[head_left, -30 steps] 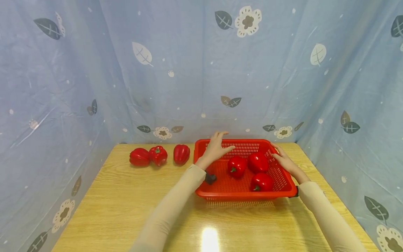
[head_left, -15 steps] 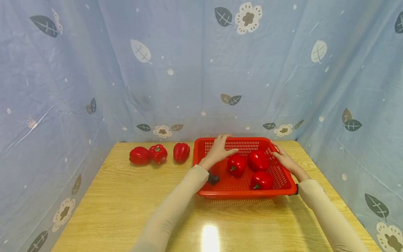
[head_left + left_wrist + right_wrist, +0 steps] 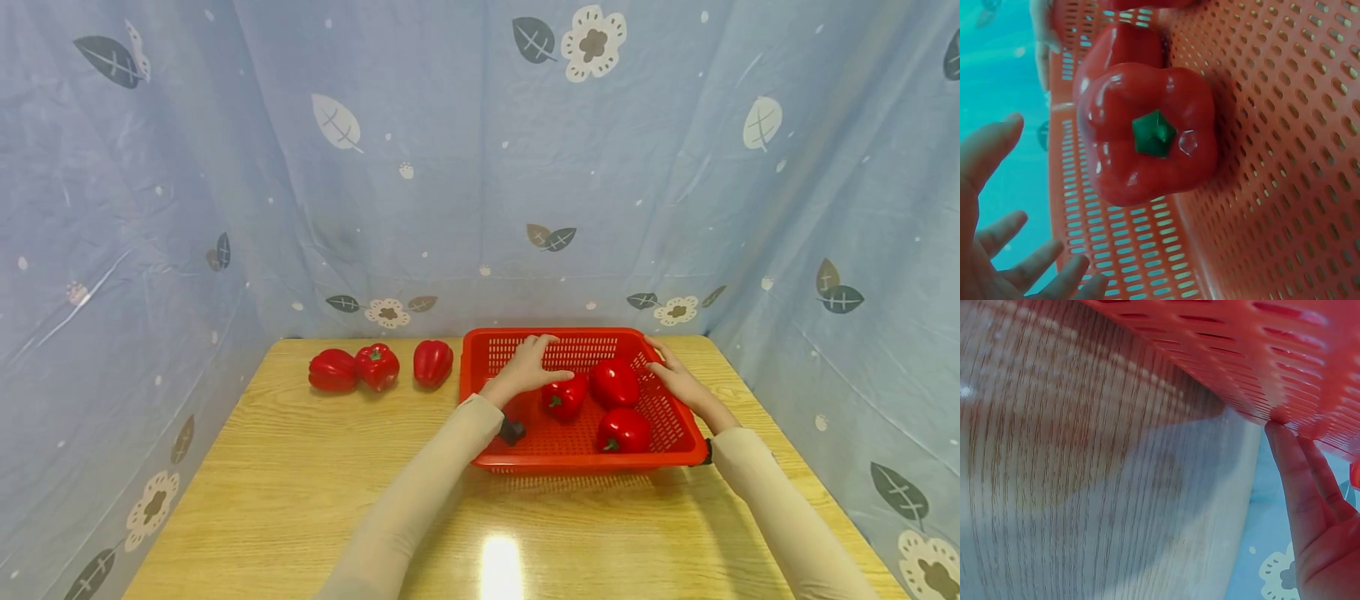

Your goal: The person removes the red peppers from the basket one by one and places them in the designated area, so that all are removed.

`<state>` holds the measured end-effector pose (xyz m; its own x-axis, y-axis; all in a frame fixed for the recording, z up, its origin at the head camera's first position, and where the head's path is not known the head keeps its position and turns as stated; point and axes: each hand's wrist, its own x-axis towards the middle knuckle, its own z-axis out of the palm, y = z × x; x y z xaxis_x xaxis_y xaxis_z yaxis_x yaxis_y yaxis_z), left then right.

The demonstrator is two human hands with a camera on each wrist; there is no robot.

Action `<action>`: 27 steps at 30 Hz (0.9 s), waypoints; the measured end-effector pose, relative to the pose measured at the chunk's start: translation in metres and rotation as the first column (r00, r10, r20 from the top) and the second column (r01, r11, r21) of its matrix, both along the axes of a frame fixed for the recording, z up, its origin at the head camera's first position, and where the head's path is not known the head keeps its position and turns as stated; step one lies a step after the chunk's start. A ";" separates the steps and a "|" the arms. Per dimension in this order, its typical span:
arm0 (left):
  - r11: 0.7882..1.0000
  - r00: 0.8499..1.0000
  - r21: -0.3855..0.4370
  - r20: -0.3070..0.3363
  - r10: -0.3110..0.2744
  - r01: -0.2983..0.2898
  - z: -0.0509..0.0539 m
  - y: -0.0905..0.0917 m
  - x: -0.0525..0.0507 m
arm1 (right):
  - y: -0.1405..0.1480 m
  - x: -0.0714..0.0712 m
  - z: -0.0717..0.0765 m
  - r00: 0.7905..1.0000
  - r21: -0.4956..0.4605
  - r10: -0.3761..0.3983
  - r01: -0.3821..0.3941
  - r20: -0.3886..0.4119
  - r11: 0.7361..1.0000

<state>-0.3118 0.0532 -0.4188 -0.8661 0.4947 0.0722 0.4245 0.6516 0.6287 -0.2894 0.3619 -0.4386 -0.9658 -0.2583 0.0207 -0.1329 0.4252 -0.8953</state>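
My left hand reaches over the red plastic basket, fingers spread and nothing in them. Just beyond its thumb lies a red bell pepper with a green stem. The left wrist view shows that bell pepper beside the hand, with a gap between them. Two more red bell peppers, an upper one and a lower one, lie towards the basket's right side. My right hand holds the right rim, thumb on the inner side. In the right wrist view its fingers touch the basket's outer wall.
Left of the basket, three red items like bell peppers lie on the wooden table: one on its side, one stem-up, one nearer the basket. A patterned blue curtain borders the table's back and sides.
My left hand has moved rightward and down, closer to the stemmed bell pepper in the basket. The right hand stays on the rim. The view has tilted slightly.
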 end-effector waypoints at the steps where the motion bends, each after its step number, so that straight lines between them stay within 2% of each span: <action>1: 1.000 1.000 -0.013 0.009 -0.005 0.005 0.000 0.000 0.000 | 0.000 0.000 0.000 1.000 -0.003 -0.001 0.001 0.002 1.000; 10: 0.995 0.998 -0.090 0.062 -0.026 0.031 -0.001 0.003 0.004 | 0.003 -0.001 -0.002 1.000 -0.003 0.002 -0.002 0.005 1.000; 16: 0.988 0.997 -0.145 0.058 -0.053 0.061 -0.002 0.004 0.006 | 0.002 0.001 -0.003 1.000 -0.022 0.009 -0.009 0.003 1.000; 27: 0.978 0.994 -0.179 0.060 -0.094 0.104 -0.007 0.002 0.006 | -0.001 0.001 -0.002 1.000 -0.001 0.010 -0.010 0.000 1.000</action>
<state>-0.3060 0.0554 -0.4263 -0.8124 0.5789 -0.0694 0.4631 0.7130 0.5264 -0.2884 0.3612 -0.4401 -0.9633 -0.2676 0.0208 -0.1368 0.4226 -0.8960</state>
